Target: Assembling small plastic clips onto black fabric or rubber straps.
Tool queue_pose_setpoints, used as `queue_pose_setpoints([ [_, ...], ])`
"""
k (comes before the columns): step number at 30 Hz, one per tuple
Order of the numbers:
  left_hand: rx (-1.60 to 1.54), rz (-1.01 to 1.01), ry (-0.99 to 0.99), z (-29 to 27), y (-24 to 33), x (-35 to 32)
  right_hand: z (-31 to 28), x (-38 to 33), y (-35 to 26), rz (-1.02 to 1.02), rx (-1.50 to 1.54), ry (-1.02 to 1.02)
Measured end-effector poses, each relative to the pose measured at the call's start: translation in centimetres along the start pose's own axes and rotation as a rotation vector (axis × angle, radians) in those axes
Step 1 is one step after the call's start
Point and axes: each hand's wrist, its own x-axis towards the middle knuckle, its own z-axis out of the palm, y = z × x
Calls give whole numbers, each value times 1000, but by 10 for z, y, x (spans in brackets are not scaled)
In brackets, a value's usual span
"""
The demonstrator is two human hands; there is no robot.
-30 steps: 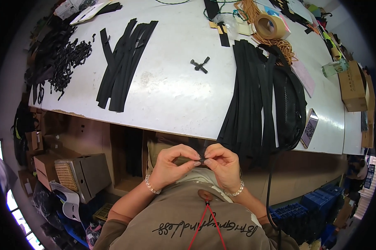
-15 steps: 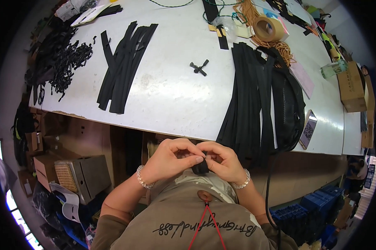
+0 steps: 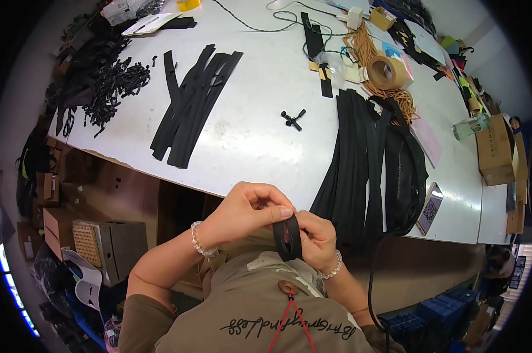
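Observation:
My left hand (image 3: 247, 213) pinches the upper end of a black zipper strip (image 3: 286, 250) between thumb and fingers, close to my body at the table's front edge. Folded into a narrow loop, the strip hangs below the fingertips with a gap down its middle. My right hand (image 3: 316, 238) is closed on the same strip from the right; its fingertips are partly hidden. Ahead on the table lie a few small black zipper pulls (image 3: 292, 120). Long black zipper strips (image 3: 351, 170) hang over the edge just right of my hands, and another bunch (image 3: 189, 117) lies to the left.
A heap of black cord pulls (image 3: 115, 88) is at the far left of the white table (image 3: 248, 147). To the right are a black bag (image 3: 408, 165), a phone (image 3: 431, 209), a tape roll (image 3: 386, 72) and orange cord (image 3: 363, 44). Cardboard boxes (image 3: 495, 141) stand farther right.
More of the black strip now shows as a longer loop below my fingers. My right hand has moved lower, apart from the left fingertips. The view has shifted slightly.

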Motion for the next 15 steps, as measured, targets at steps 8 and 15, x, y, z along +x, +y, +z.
queue_pose_setpoints([
  [8, 23, -14, 8, 1, 5, -6, -5, 11, 2, 154, 24, -132],
  [15, -90, -96, -65, -6, -5, -8, 2, 10, 1, 169, 216, -210],
])
